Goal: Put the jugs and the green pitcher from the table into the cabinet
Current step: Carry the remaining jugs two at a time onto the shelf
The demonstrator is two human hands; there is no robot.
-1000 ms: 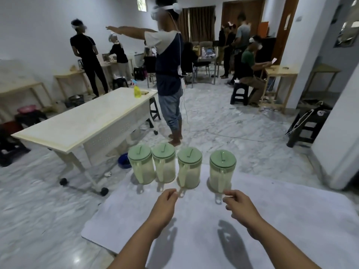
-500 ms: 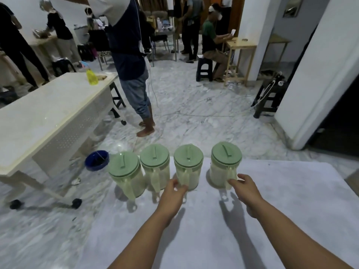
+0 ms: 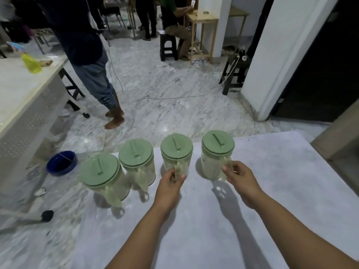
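Observation:
Several clear jugs with green lids stand in a row along the far edge of the grey table (image 3: 272, 191). My left hand (image 3: 170, 183) is closed around the handle of the third jug (image 3: 176, 148). My right hand (image 3: 240, 178) grips the handle of the rightmost jug (image 3: 217, 146). Both held jugs rest upright on the table. To the left of them stand two free jugs, one (image 3: 100, 171) at the far left and one (image 3: 136, 154) beside it, with their handles facing me. No cabinet is in view.
A person (image 3: 87, 55) stands barefoot on the marble floor just beyond the table. A white desk (image 3: 25, 98) is at the left, with a blue bowl (image 3: 61, 163) on the floor near it. A white pillar (image 3: 277, 55) and a dark doorway (image 3: 320, 65) are at the right. More people and stools stand at the back.
My head has tilted down and moved closer. Both hands reached forward from just short of the jugs and closed on the handles of the two right-hand jugs.

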